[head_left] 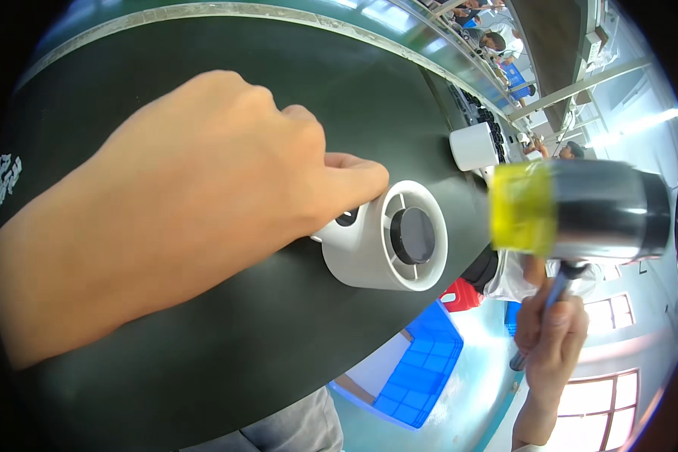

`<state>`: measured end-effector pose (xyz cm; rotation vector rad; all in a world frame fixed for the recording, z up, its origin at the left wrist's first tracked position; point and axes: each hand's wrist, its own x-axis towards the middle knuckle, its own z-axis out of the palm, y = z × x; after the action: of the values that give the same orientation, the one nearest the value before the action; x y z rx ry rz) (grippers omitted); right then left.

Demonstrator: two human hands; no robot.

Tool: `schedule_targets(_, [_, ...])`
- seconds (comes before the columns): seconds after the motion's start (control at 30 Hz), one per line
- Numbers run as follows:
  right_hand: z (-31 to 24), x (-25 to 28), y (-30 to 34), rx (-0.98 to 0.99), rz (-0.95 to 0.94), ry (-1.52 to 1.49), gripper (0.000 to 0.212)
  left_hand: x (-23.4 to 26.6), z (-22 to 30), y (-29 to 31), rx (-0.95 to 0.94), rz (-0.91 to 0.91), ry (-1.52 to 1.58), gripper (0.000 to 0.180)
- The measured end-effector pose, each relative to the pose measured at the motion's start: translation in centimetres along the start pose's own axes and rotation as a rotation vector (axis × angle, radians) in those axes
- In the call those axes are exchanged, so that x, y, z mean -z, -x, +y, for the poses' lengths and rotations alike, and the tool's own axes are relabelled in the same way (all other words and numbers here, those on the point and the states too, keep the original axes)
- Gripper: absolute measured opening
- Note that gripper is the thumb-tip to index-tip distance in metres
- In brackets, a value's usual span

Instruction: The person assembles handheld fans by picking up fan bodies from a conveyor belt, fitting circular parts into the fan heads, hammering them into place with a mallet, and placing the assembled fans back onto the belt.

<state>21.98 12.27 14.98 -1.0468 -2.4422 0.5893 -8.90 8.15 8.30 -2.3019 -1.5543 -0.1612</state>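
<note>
My left hand [256, 158] reaches across the dark work surface [226, 331], its fingers closed on a white fan-like housing [354, 260]. The housing is a short cylinder with an open ring end, thin spokes and a black round hub. A small black panel shows beside my fingers; the part under my hand is hidden. At the right, my right hand [554, 331] grips the thin metal handle of a mallet [606, 211]. The mallet is raised, apart from the housing. Its thick head is dark and shiny, with a yellow end facing the housing, slightly smeared by motion.
Another white cylindrical part [473, 147] stands farther along the surface, near several dark pieces. A blue crate [422, 369] and a red container [461, 295] are below the surface's edge. A pale rail [203, 10] borders the far side. Other people [497, 41] work farther off.
</note>
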Motion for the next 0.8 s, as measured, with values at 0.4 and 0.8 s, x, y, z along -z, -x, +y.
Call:
schedule_targets(0.4, [-0.5,-0.5,-0.4,-0.332,0.228,-0.324,0.062,-0.5,-1.6,-0.3,-0.030,0.046,0.049,0.023])
schedule_targets(0.8, [3.0,-0.6,1.3,-0.606,-0.022,-0.801,0.064,-0.7,-2.8,-1.6,-0.143,0.037,0.108,0.023])
